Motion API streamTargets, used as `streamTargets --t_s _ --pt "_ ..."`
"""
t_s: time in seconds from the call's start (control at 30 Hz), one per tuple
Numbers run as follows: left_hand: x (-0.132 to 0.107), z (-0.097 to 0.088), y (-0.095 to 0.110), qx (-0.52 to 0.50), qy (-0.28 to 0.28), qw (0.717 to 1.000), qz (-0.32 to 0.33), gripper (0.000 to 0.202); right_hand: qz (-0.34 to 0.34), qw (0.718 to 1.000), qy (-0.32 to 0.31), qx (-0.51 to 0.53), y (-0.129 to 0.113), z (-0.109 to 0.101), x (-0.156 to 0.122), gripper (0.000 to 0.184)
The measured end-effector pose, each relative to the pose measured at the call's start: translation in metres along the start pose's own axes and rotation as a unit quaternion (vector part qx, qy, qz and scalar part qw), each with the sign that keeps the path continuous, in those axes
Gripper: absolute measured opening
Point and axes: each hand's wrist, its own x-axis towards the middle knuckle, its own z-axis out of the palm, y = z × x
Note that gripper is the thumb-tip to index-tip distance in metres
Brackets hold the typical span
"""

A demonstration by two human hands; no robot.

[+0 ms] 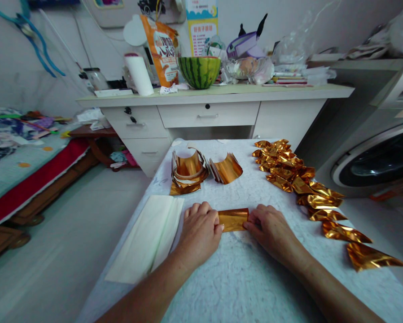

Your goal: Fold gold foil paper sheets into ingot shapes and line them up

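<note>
Foil lies flat on the table, centre front, held between both hands. Left hand is curled, clamping the foil's left end. Right hand has its fingertips closed on the right end.

Handling, as I judge it: very light, thin, slick, and it takes creases permanently and tears easily. Hold it by the short ends and keep it pinned to the table.

Folded pieces sit in a row to the right, curled stacks behind.
</note>
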Motion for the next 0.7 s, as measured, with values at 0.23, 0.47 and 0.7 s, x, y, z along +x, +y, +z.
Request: streamTargets --t_s 0.23,0.47,0.7 --pt "-0.0012 0.0031 -0.0018 0.0 0.0 1.0 0.008 0.011 0.004 1.0 -0.004 0.0 -0.0014 -0.0007 0.0001 0.02" --pt "-0.0017 0.0046 -0.0014 0.007 0.0 1.0 0.009 0.011 0.006 1.0 -0.011 -0.007 -0.001 -0.0012 0.0004 0.021" --pt "-0.0009 0.0032 0.0007 0.013 -0.012 1.0 0.001 0.013 0.009 1.0 -0.013 -0.022 -0.0037 -0.0025 0.0008 0.022"
